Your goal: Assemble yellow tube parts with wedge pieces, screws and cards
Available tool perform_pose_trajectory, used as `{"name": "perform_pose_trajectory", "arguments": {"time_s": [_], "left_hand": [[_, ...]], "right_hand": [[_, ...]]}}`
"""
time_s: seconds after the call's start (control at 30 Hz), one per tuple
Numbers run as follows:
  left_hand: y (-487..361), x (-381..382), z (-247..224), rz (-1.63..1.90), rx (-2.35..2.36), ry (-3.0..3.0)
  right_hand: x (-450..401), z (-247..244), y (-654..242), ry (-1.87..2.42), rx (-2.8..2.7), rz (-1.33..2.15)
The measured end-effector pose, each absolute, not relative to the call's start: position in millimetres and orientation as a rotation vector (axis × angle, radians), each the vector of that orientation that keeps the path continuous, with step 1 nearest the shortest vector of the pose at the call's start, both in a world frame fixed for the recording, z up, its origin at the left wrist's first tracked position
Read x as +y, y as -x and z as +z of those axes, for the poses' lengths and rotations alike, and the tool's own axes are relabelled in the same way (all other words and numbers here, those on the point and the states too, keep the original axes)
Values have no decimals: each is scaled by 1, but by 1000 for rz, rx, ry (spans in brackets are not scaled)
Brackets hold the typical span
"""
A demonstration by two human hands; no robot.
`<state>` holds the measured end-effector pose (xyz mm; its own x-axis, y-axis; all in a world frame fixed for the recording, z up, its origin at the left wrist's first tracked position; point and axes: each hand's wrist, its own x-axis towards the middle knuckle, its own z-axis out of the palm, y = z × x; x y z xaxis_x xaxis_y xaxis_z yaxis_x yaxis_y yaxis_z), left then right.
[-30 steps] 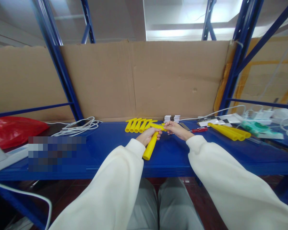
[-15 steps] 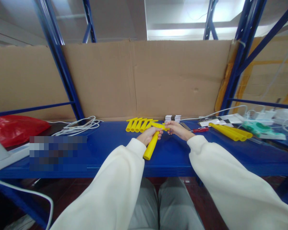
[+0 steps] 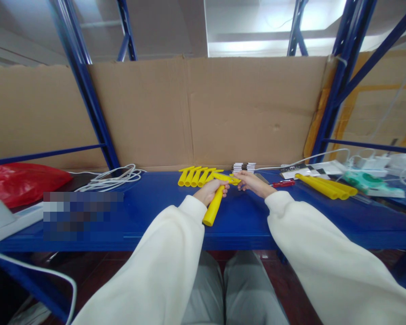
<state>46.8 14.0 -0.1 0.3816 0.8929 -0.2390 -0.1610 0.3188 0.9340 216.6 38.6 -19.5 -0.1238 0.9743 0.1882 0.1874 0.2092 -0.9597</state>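
My left hand [image 3: 209,192] is closed around a yellow T-shaped tool [image 3: 214,208] just below its crosspiece. The tool's round, tubular handle slants down toward me, with its wide end above the blue tabletop. At the right end of the crosspiece, my right hand [image 3: 251,183] has its fingers drawn together in a pinch. Whatever those fingertips hold is too small and partly hidden to make out. Behind my left hand, several similar yellow T-shaped tools [image 3: 191,177] lie side by side in a row, crosspieces toward the cardboard.
Small black-and-white stacks [image 3: 244,168] stand behind my right hand. To the right lie a red-handled screwdriver [image 3: 284,183], yellow tubular handles [image 3: 325,186] and a green-and-white packet [image 3: 372,183]. A coiled white cable [image 3: 110,178] and red plastic bag [image 3: 23,183] are left. Upright cardboard [image 3: 203,113] closes the back.
My right fingertips have shifted slightly right along the crosspiece, exposing more of its end. My left hand keeps the same hold on the tool.
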Motion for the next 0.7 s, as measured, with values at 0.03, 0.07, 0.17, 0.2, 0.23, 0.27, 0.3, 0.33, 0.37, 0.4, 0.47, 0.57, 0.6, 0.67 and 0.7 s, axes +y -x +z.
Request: {"name": "perform_pose_trajectory", "arguments": {"time_s": [0.03, 0.07, 0.17, 0.2, 0.23, 0.27, 0.3, 0.33, 0.37, 0.4, 0.47, 0.57, 0.6, 0.67, 0.7], "left_hand": [[-47, 14, 0, 842, 920, -989], [-46, 15, -1, 848, 930, -986], [-44, 17, -1, 879, 972, -972], [-44, 18, -2, 893, 991, -965], [-43, 19, -2, 907, 1012, -958], [-42, 20, -2, 921, 1034, -954], [-41, 20, -2, 935, 1058, -952], [-40, 22, -3, 950, 1079, -954], [-38, 23, -3, 967, 1094, -956], [-37, 24, -4, 986, 1097, -957], [-34, 26, -5, 1025, 1073, -956], [-30, 29, -5, 1047, 1030, -952], [-30, 29, -5, 1047, 1029, -952], [-29, 29, -4, 1046, 1036, -951], [-29, 28, -3, 1048, 1041, -950]], "right_hand": [[41, -19, -219, 1161, -1517, 986], [43, -17, -223, 1185, -1513, 920], [49, -11, -241, 1400, -1563, 557], [50, -8, -250, 1517, -1582, 352], [51, -6, -259, 1606, -1627, 151], [51, -5, -270, 1710, -1649, -14], [51, -4, -281, 1819, -1650, -124], [51, -5, -293, 1910, -1643, -193], [52, -6, -304, 1971, -1642, -235], [53, -9, -316, 2021, -1649, -243], [57, -16, -337, 2122, -1659, -201], [65, -30, -357, 2131, -1731, -116], [67, -34, -361, 2097, -1773, -126], [68, -39, -363, 2052, -1818, -170], [67, -39, -363, 2004, -1821, -214]]}}
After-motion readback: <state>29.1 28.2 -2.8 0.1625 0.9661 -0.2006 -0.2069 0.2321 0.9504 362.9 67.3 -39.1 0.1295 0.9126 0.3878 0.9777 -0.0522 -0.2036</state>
